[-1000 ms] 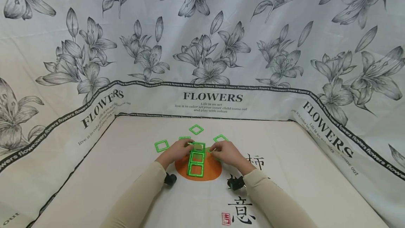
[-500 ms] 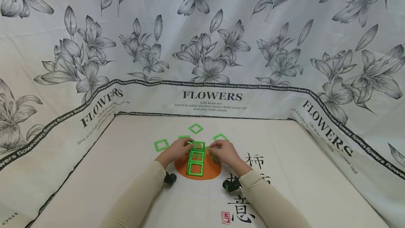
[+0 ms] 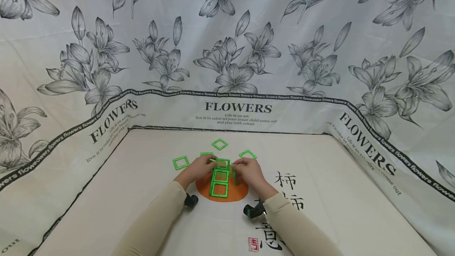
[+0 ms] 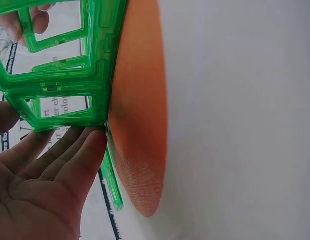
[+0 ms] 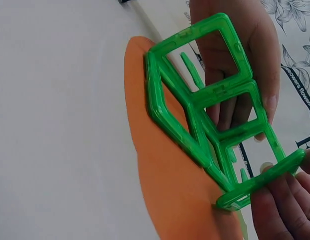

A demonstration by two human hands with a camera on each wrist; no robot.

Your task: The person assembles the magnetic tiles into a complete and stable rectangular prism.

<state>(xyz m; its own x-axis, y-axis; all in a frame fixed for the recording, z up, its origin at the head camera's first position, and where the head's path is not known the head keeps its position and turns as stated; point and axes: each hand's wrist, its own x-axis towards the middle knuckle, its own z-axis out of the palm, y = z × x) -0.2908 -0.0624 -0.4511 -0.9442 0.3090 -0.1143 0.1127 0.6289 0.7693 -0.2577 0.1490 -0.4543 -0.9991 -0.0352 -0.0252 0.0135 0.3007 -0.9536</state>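
Note:
A block of green magnetic tiles, open square frames joined edge to edge, stands on the orange printed circle. My left hand holds its far left part; in the left wrist view the fingers lie along the side wall, with the thumb at the upper edge. On the other side, my right hand pinches a single square magnetic tile. In the right wrist view that tile is edge-on, right at the end of the block, between thumb and fingers.
Loose green tiles lie around: one at left, a diamond-turned one at the back, one behind each hand. Black wrist cameras hang under both wrists. Black characters mark the cloth at right; flowered curtains enclose the table.
My right hand has shifted slightly left and turned, bringing its tile upright and nearer the block's right side. The left hand and the block have stayed in place.

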